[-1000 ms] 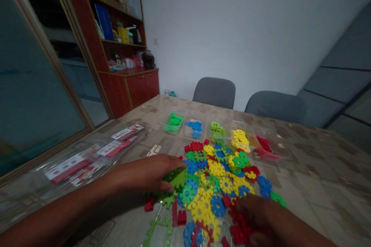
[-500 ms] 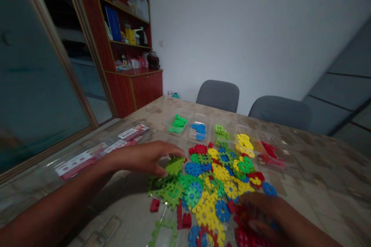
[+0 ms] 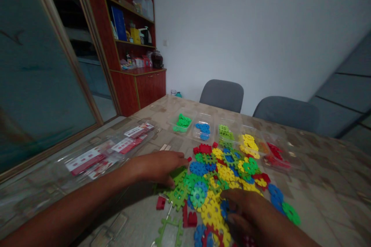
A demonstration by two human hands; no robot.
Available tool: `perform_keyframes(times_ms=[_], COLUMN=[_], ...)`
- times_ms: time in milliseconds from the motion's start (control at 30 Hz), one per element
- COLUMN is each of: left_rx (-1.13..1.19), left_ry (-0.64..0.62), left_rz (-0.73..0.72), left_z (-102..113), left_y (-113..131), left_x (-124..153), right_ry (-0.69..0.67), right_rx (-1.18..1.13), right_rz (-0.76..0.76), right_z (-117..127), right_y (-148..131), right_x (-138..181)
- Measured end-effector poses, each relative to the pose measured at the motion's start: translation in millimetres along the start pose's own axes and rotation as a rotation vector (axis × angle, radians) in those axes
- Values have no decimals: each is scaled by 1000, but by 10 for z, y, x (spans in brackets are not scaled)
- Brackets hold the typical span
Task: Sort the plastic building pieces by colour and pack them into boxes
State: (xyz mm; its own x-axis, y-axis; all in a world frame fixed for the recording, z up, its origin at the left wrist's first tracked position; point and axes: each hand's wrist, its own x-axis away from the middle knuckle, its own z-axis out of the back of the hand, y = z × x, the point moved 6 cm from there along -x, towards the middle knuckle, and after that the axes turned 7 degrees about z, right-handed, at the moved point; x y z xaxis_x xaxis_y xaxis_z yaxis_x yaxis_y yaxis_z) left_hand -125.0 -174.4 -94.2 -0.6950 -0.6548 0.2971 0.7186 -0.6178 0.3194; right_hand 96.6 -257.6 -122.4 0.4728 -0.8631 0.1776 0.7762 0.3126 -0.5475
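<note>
A heap of plastic interlocking pieces [image 3: 220, 177] in red, yellow, blue and green lies on the table in front of me. My left hand [image 3: 158, 166] rests at the heap's left edge, its fingers curled onto a green piece [image 3: 178, 175]. My right hand [image 3: 247, 210] lies palm down on the heap's near right part, fingers spread over yellow and blue pieces. What lies under the right palm is hidden.
Several clear trays [image 3: 203, 129] with pieces sorted by colour stand in a row behind the heap. A clear packet with red and white cards [image 3: 111, 150] lies at the left. Two grey chairs [image 3: 223, 94] stand past the table; a red cabinet [image 3: 136, 81] is at the back left.
My right hand has slid left and forward over the heap, off the red pieces and onto yellow and blue ones. The left hand stays on the green pieces. The camera shifted slightly.
</note>
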Motion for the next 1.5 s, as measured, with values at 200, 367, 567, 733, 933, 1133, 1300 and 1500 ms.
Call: perform_keyframes(times_ms=[200, 367, 567, 733, 933, 1133, 1300, 1500], left_rx=[43, -113, -172, -251, -66, 61, -67, -113], left_ry=[29, -35, 101, 166, 130, 127, 120, 50], left_rz=[-98, -121, -148, -157, -195, -130, -144, -52], left_z=[57, -178, -277, -247, -163, -141, -190, -129], left_y=[202, 462, 394, 352, 379, 250, 236, 237], left_x=[121, 203, 108, 33, 18, -30, -51, -10], right_ry=[-8, 19, -3, 7, 19, 78, 80, 92], right_rx=[38, 6, 27, 32, 14, 35, 42, 46], right_rz=[27, 91, 42, 25, 62, 64, 68, 53], right_z=[-3, 18, -114, -142, -109, -77, -109, -97], right_y=[7, -96, 151, 207, 159, 153, 177, 189], right_x=[-20, -42, -65, -64, -73, -102, -114, -103])
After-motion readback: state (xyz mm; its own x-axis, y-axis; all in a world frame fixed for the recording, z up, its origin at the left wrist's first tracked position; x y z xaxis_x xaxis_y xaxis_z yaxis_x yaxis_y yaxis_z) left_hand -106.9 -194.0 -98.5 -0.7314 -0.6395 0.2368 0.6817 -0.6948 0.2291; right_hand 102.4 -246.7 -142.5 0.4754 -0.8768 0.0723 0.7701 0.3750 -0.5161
